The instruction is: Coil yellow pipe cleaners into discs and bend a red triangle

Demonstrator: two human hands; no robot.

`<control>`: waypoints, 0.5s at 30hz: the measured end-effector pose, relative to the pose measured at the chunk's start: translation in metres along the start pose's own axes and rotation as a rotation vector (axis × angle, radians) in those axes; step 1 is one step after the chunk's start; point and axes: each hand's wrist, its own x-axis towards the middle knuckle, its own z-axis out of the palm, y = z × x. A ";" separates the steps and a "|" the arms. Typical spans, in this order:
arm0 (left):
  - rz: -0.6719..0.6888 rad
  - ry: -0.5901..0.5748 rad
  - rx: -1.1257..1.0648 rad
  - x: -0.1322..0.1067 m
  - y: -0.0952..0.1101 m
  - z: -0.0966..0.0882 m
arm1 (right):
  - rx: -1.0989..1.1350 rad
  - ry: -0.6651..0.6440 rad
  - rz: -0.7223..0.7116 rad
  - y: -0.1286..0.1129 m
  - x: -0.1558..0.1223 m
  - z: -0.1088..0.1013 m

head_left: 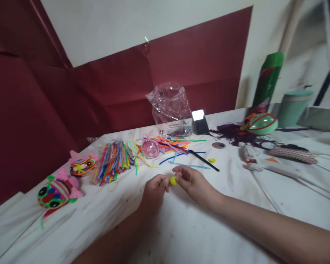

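You hold a small, bright yellow piece (173,180), rounded and smooth-looking, just above the white tablecloth (121,234), near the middle of the scene. Your left hand (154,190) has its fingertips narrowed on the piece's left side; your right hand (195,186) pinches its right side. It is too small to tell its long axis or which way it points. Beyond lie thin, fuzzy stems (178,145) and a clear, shiny pink dome (150,148); far right, a matching yellow disc (212,160).
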 end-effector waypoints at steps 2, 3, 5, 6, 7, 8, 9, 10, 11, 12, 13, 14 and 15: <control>0.012 -0.002 -0.013 0.000 0.000 0.001 | 0.040 -0.024 0.021 0.003 0.002 -0.001; 0.005 -0.010 -0.016 0.000 0.000 0.002 | 0.046 -0.036 0.024 0.004 0.002 0.000; -0.029 -0.025 -0.009 -0.001 -0.001 0.003 | 0.026 -0.053 0.019 0.005 0.000 0.001; -0.043 -0.035 0.004 -0.001 -0.001 0.003 | 0.009 -0.060 0.011 0.004 -0.001 0.001; -0.048 -0.044 0.020 -0.002 -0.001 0.002 | -0.010 -0.067 0.000 0.003 -0.003 0.002; -0.040 -0.051 0.035 -0.002 -0.001 0.001 | -0.031 -0.074 -0.010 0.002 -0.005 0.003; -0.022 -0.052 0.049 -0.002 -0.001 0.001 | -0.053 -0.074 -0.016 0.000 -0.006 0.003; -0.001 -0.053 0.061 -0.003 0.000 0.000 | -0.076 -0.066 -0.024 -0.001 -0.007 0.004; 0.017 -0.050 0.070 -0.003 0.000 -0.001 | -0.105 -0.042 -0.039 -0.002 -0.008 0.004; 0.031 -0.041 0.076 -0.003 0.000 -0.001 | -0.136 -0.006 -0.059 -0.003 -0.009 0.005; 0.042 -0.035 0.079 -0.003 0.000 -0.001 | -0.164 0.023 -0.080 -0.003 -0.009 0.005; 0.054 -0.030 0.081 -0.003 -0.001 -0.001 | -0.182 0.036 -0.096 -0.004 -0.009 0.005; 0.063 -0.027 0.084 -0.003 -0.001 -0.002 | -0.187 0.029 -0.106 -0.004 -0.009 0.005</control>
